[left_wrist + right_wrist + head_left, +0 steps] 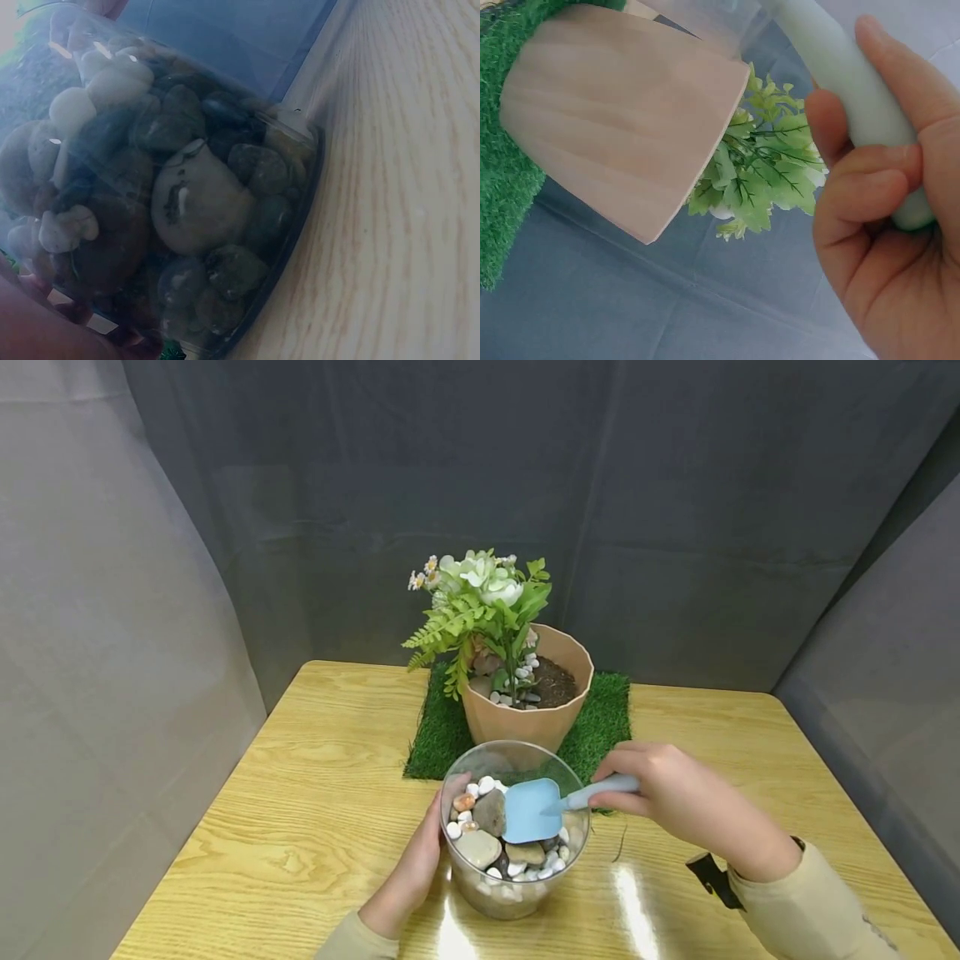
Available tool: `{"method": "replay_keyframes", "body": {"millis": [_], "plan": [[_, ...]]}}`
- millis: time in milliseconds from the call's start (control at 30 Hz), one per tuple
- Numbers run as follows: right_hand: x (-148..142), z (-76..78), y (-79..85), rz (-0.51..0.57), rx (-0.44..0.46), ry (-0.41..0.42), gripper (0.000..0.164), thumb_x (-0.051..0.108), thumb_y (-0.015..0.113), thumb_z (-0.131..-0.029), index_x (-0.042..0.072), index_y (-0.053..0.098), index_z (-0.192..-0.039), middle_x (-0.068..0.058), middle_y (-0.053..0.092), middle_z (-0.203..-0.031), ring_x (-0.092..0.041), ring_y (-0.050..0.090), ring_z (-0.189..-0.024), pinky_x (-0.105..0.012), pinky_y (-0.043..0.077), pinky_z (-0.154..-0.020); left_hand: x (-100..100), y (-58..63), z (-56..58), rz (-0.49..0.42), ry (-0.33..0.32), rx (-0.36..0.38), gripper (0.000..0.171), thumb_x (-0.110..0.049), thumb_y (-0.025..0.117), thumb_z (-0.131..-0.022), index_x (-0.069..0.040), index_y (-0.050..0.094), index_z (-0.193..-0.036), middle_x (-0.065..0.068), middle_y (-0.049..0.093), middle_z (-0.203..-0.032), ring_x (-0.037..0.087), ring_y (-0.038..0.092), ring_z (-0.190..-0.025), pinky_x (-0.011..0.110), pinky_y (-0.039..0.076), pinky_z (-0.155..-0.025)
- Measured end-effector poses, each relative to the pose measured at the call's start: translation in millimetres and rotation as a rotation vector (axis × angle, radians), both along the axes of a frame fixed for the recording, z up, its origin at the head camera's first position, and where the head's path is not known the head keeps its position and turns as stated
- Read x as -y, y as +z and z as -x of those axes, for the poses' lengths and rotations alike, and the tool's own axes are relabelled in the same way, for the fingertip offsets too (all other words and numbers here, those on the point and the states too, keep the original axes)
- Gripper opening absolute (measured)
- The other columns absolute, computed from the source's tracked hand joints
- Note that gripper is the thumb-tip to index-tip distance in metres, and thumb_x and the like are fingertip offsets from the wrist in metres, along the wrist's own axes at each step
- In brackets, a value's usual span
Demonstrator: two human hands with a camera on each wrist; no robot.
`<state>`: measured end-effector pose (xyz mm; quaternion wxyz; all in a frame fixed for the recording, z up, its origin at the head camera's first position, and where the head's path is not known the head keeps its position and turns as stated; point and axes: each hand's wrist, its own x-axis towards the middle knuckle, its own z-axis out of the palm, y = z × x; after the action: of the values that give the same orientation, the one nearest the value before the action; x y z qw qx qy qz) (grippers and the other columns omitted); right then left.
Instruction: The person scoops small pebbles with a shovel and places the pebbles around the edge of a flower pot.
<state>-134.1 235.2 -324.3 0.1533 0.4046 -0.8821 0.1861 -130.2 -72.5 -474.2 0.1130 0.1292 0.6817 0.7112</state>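
Observation:
A clear round bowl (517, 893) holding stones and pebbles (478, 848) stands near the front of the table. My left hand (422, 852) holds it from the left side, fingers round the wall; in the left wrist view the stones (196, 199) show through its side. With curled fingers my right hand (667, 789) grips the handle of a light blue toy shovel (534, 810). The shovel's blade overlaps the stones inside the bowl, its handle crossing the right rim. Up close, the right wrist view shows the pale handle (847, 75) between thumb and fingers.
Behind the bowl, a peach-coloured plant pot (525, 722) with dark soil (555, 683), stones, white flowers (480, 577) and green leaves stands on an artificial grass mat (438, 752). The wooden table (322, 793) has grey cloth (420, 452) behind it and at both sides.

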Motion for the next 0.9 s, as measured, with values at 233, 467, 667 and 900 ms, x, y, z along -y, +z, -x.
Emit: {"method": "replay_keyframes", "body": {"millis": [233,467,667,900], "plan": [[6,-6.2,-11.6,0.030,-0.043,-0.054,0.017,0.018,0.088,-0.080,0.019,0.073,-0.088,0.015,0.065,-0.082,0.008,0.051,-0.069,-0.015,0.049,-0.057,-1,-1.2,1.9,0.002,-0.004,-0.002,0.069,-0.053,0.007,-0.111,-0.013,0.028,-0.163,0.013,0.018,-0.173,0.037,0.009,-0.160,0.063,0.000,-0.128],[15,-15.1,-20.0,0.036,-0.067,-0.136,0.015,0.023,0.086,-0.082,0.020,0.072,-0.089,0.015,0.064,-0.083,0.006,0.052,-0.068,-0.018,0.051,-0.057,-1,-1.6,2.1,0.012,-0.003,-0.011,0.068,-0.052,0.007,-0.112,-0.013,0.030,-0.163,0.011,0.022,-0.172,0.037,0.010,-0.160,0.064,0.001,-0.127],[19,-19.1,-20.7,0.043,-0.047,-0.163,0.014,0.022,0.085,-0.084,0.020,0.072,-0.089,0.014,0.063,-0.083,0.007,0.051,-0.067,-0.018,0.050,-0.056,0,-0.9,2.4,0.024,0.004,-0.015,0.068,-0.049,0.004,-0.112,-0.013,0.029,-0.163,0.012,0.021,-0.172,0.038,0.008,-0.160,0.066,-0.001,-0.126],[19,-19.8,-20.9,0.049,-0.016,-0.184,0.014,0.021,0.085,-0.083,0.020,0.072,-0.088,0.014,0.064,-0.083,0.007,0.052,-0.067,-0.018,0.050,-0.057,0,-0.5,1.6,0.012,0.001,-0.005,0.070,-0.052,0.005,-0.111,-0.012,0.028,-0.163,0.013,0.021,-0.172,0.038,0.008,-0.160,0.064,-0.001,-0.127]]}}
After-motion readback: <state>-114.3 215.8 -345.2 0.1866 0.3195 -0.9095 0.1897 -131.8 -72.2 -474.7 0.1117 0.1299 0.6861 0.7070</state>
